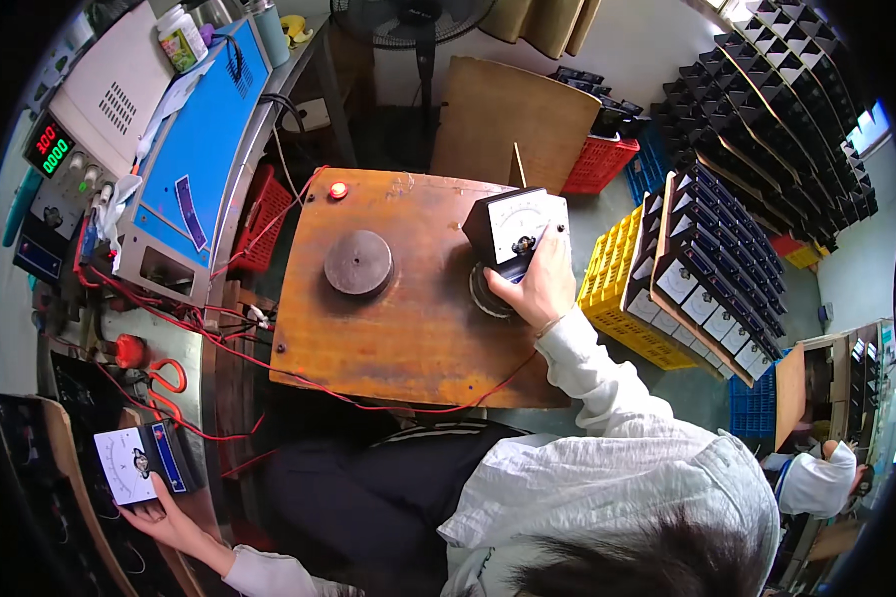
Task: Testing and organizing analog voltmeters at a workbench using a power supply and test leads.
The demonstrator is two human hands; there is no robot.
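Observation:
My right hand (536, 279) grips a black-cased analog meter (518, 224) with a white dial, tilted at the right of the wooden table (408, 348). Under it is a dark round base (490, 297), partly hidden by the meter and my fingers. Another dark metal disc (358, 261) lies left of it, below a small red lit button (338, 190). At the lower left, my left hand (159, 519) holds a second analog meter (119, 460) with a white dial and blue strip, beside the metal bench edge.
A blue instrument (194, 149) with red wires and red scissors (167, 383) occupy the left bench. A yellow crate (607, 269) with stacked meters, red crates (597, 161) and tall racks surround the right. A fan (413, 20) stands behind. A co-worker (811, 483) is at lower right.

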